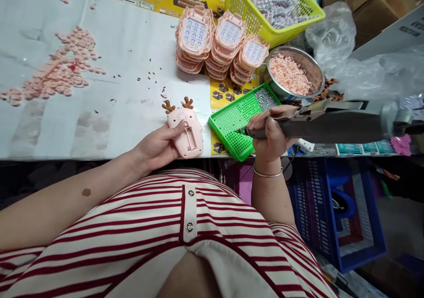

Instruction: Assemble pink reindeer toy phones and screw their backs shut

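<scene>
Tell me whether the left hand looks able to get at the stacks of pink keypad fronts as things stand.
Probably yes, but not freely: the left hand holds the pink reindeer toy at the table edge. The stacks of pink keypad fronts stand farther back, with bare table between and nothing in the way.

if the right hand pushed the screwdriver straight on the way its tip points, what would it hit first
Probably the green screw tray: the right hand holds the electric screwdriver with its tip over the tray, pointing left. Beyond it lies the pink deer toy; the tip's height is unclear.
</scene>
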Tool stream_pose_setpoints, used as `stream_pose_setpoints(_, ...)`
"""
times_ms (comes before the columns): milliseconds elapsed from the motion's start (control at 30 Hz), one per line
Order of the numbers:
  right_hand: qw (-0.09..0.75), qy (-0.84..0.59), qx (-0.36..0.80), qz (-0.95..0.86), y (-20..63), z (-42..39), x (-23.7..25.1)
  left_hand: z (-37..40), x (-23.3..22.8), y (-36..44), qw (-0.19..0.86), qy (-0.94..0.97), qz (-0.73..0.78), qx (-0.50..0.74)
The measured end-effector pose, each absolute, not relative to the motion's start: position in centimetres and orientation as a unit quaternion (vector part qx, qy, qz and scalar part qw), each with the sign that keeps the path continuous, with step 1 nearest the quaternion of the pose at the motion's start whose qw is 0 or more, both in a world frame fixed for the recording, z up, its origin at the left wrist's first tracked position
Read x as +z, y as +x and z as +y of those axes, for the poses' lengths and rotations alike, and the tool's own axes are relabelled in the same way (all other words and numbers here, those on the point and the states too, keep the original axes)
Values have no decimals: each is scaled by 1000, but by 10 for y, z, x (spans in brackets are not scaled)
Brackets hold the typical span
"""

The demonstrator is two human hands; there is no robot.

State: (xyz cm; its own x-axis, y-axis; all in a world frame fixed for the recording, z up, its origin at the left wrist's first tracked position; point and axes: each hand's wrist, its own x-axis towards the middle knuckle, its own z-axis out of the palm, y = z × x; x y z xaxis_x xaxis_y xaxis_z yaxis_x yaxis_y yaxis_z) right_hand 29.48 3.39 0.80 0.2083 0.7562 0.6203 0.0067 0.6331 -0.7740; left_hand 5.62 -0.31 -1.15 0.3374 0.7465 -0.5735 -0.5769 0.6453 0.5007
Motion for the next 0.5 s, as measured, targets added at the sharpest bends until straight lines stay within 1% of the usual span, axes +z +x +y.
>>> stream_pose_setpoints(133, 682, -359, 276, -574, 295, 34, 4, -3, -15, 55, 814, 105, 405, 403)
stream_pose_setpoints(267, 688, -342, 271, -580, 293, 34, 2, -3, -17, 56, 814, 105, 402, 406)
stream_pose_setpoints(367, 677, -343, 281, -587, 293, 34, 1, -3, -16, 58, 810, 99, 402, 415)
stream_pose_setpoints(500, 684, -336, 287, -581, 290, 29, 13, -3, -12, 62, 785, 85, 421, 447)
